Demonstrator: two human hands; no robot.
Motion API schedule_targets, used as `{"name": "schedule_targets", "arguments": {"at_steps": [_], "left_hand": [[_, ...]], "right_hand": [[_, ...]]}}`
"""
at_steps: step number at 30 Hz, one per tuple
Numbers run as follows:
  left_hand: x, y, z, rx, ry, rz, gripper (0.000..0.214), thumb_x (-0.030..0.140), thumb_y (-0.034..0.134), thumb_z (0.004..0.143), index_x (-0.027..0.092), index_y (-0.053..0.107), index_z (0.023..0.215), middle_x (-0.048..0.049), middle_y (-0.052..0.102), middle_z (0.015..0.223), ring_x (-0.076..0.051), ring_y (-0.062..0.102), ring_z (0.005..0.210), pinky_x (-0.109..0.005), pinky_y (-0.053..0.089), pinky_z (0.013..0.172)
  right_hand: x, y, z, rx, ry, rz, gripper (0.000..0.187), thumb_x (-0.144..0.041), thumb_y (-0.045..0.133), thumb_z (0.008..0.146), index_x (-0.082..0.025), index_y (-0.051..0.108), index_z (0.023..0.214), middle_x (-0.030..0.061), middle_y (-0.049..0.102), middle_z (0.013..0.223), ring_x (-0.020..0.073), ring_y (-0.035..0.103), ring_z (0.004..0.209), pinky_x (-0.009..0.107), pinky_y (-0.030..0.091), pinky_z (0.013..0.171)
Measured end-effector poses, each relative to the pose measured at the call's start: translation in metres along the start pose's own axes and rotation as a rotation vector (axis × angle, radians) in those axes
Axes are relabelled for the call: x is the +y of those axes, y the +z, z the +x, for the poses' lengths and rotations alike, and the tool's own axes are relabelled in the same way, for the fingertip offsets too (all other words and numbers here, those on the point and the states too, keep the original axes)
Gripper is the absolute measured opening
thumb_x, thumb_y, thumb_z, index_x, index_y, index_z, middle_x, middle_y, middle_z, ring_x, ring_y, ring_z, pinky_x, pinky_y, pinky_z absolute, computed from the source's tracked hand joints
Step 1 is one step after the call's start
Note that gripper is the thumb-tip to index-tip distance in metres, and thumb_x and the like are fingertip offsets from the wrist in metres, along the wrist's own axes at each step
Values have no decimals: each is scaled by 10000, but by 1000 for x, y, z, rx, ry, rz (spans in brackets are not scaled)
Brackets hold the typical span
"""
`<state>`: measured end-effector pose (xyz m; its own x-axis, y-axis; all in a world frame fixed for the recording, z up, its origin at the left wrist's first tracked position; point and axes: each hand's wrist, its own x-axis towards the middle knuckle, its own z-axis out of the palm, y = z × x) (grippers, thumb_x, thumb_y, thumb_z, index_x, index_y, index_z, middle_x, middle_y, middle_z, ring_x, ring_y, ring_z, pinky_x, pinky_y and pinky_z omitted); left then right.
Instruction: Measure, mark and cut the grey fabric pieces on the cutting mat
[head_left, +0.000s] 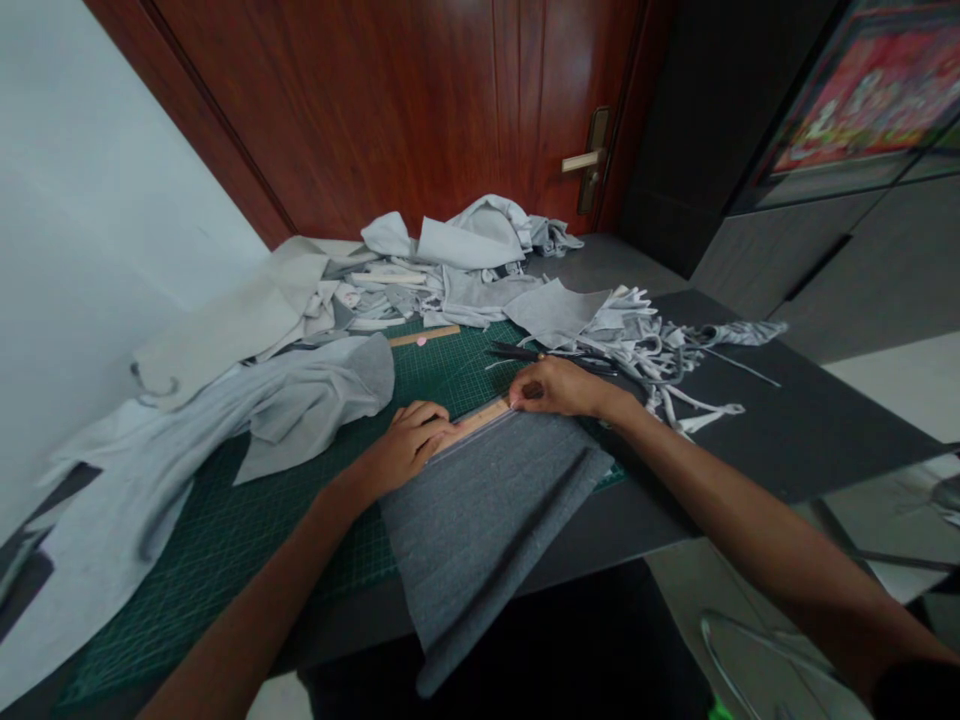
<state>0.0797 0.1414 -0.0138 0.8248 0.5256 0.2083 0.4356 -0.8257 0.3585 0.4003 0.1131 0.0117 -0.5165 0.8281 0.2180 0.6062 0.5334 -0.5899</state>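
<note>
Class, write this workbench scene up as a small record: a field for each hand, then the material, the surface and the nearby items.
left hand: fingers on a wooden ruler
right hand: on the ruler's far end
material: folded grey fabric, under the ruler
surface: green cutting mat
nearby: dark-handled scissors, grey fabric strips

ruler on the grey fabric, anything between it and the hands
Nothing visible: the left hand and right hand both reach the wooden ruler directly, with nothing between, and it lies along the far edge of the folded grey fabric.
</note>
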Motion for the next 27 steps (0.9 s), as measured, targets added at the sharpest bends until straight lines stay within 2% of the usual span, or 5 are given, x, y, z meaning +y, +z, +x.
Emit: {"name": "schedule_targets", "arguments": {"at_steps": [6, 10, 13, 18, 27], "left_hand": [[-3, -3, -1, -12, 19, -52, 323, 288, 431, 1047, 251, 714, 1199, -71, 637, 1160, -245, 537, 1134, -407, 409, 1034], [-6, -6, -2, -55, 20, -72, 342, 329, 425, 1059, 269, 727, 1208, -70, 630, 1203, -245, 532, 1159, -410, 397, 1052], [-5, -8, -3, -70, 19, -72, 348, 332, 424, 1063, 264, 732, 1207, -77, 617, 1223, -247, 523, 1178, -416, 384, 1063], [1, -10, -4, -65, 6, -73, 342, 330, 427, 1066, 274, 730, 1214, -73, 621, 1192, -248, 512, 1186, -418, 379, 1069], [12, -7, -3, -9, 7, -37, 287, 332, 475, 1044, 243, 733, 1131, -76, 620, 1140, -254, 521, 1134, -414, 406, 1019]], "right_hand": [[-5, 4, 0, 3, -48, 385, 169, -323, 720, 869, -158, 753, 889, 30, 741, 855, 138, 648, 747, 252, 496, 687], [-13, 24, 7, 23, -4, 512, 268, -422, 748, 858, -157, 745, 897, -24, 645, 699, 97, 507, 600, 219, 388, 560], [-14, 41, 13, -16, -3, 601, 311, -455, 764, 840, -150, 744, 895, -44, 597, 666, 87, 460, 580, 216, 353, 551], [-11, 54, 18, 13, 93, 636, 346, -483, 769, 827, -150, 746, 918, -87, 466, 570, 76, 379, 521, 217, 257, 498], [-13, 54, 19, 20, 160, 611, 410, -544, 764, 799, -148, 751, 905, -83, 445, 556, 73, 348, 516, 230, 220, 492]]}}
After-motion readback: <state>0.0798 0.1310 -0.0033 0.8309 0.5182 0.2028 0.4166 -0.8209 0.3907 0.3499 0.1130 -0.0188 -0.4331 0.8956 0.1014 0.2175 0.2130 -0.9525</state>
